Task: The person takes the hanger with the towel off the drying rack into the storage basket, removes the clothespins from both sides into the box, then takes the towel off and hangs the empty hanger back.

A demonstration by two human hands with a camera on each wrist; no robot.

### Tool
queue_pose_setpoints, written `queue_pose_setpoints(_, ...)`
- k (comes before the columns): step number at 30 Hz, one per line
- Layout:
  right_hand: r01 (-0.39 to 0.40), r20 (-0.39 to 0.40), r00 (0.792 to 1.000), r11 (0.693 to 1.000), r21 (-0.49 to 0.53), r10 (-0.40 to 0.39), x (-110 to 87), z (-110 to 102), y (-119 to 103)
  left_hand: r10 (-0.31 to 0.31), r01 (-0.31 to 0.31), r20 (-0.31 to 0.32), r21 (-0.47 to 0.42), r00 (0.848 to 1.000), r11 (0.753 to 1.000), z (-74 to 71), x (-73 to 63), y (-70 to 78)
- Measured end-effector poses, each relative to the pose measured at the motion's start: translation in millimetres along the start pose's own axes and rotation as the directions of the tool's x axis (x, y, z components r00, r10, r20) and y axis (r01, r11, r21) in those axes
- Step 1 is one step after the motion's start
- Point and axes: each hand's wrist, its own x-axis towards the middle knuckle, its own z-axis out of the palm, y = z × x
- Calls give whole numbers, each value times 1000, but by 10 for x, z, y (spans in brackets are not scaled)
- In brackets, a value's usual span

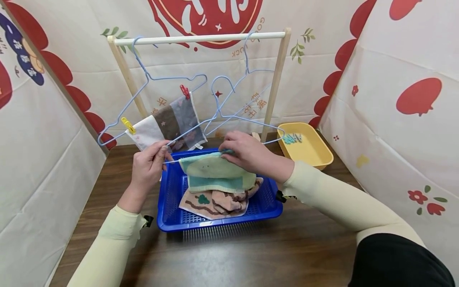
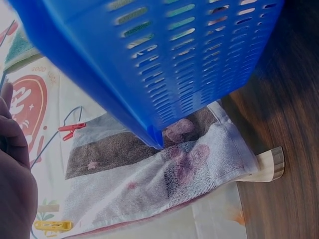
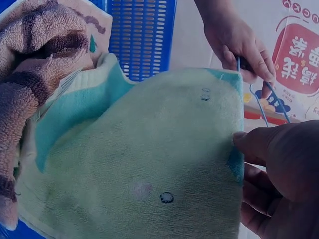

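Observation:
My left hand point(image 1: 148, 163) grips the left end of a blue wire hanger point(image 1: 222, 116), held in front of the rack. A green and teal towel point(image 1: 211, 171) hangs folded over the hanger's lower bar. My right hand point(image 1: 245, 153) pinches the towel's top edge; in the right wrist view the thumb point(image 3: 254, 144) lies on the towel's near face. Below, a pink and brown towel point(image 1: 215, 205) lies bunched in the blue basket point(image 1: 220, 227). The left wrist view shows only part of the left hand point(image 2: 15, 169) beside the basket's perforated side.
A wooden rack point(image 1: 201, 38) stands behind the basket, bearing other blue hangers. On its left hanger a grey, brown and white towel point(image 1: 168, 123) hangs from a red clip point(image 1: 185, 91) and a yellow clip point(image 1: 128, 125). A yellow tray point(image 1: 308, 147) with several teal clips stands at right.

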Motion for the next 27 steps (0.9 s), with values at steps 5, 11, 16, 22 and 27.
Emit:
queue_pose_setpoints(5, -16, -2, 1000, 1000, 22, 16, 3, 16, 8, 2, -2, 0, -16, 1000, 1000, 3, 3, -12)
queue_pose_setpoints(11, 6, -30, 1000, 999, 39, -4, 2, 7, 14, -1, 1, 1, -24, 1000, 1000, -1, 0, -6)
queue_pose_setpoints(16, 10, -62, 998, 998, 58, -7, 15, 6, 16, -3, 3, -3, -22, 1000, 1000, -9, -5, -5)
queue_pose_setpoints(22, 9, -85, 996, 998, 68, -3, 15, 12, 17, -2, 2, -11, -9, 1000, 1000, -12, -13, -12)
queue_pose_setpoints(27, 17, -96, 995, 997, 77, -9, 25, -9, 17, 4, -4, 4, -5, 1000, 1000, -13, -6, -18)
